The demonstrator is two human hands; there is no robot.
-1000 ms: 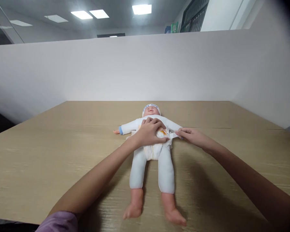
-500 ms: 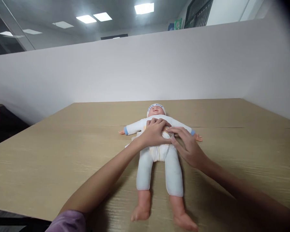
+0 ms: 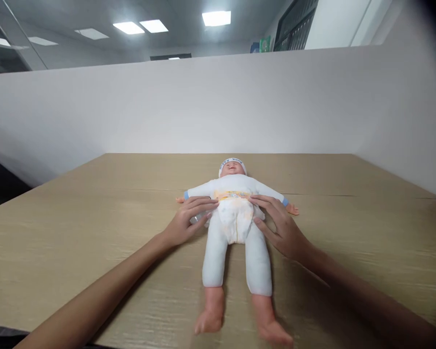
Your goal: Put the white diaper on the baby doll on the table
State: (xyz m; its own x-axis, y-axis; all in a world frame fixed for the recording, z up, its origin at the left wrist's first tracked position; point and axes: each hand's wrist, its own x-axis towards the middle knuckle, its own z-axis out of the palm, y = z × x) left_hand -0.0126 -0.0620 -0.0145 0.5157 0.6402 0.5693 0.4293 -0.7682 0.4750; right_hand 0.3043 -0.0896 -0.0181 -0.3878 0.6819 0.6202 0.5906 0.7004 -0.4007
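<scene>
A baby doll [image 3: 236,183] in white clothes and a lettered headband lies on its back, arms spread, feet toward me. Around its hips is a white diaper [image 3: 236,220] with an orange patterned waistband, lying over the white legs. At the diaper's left side, my left hand [image 3: 189,218] has its fingers stretched out, their tips at the waistband's edge; some loose white material shows beneath it. My right hand [image 3: 281,225] rests on the diaper's right side, fingers extended and thumb apart. Whether any edge lies under its fingers I cannot make out.
The doll lies on a wide wood-patterned table [image 3: 94,232]. A pale partition wall [image 3: 218,106] rises behind the table and along its right side. Something black [image 3: 3,182] stands beyond the left edge.
My left hand has moved from across the doll's belly to the diaper's left side, uncovering the orange waistband. My right hand stays on the right side. The view has shifted slightly.
</scene>
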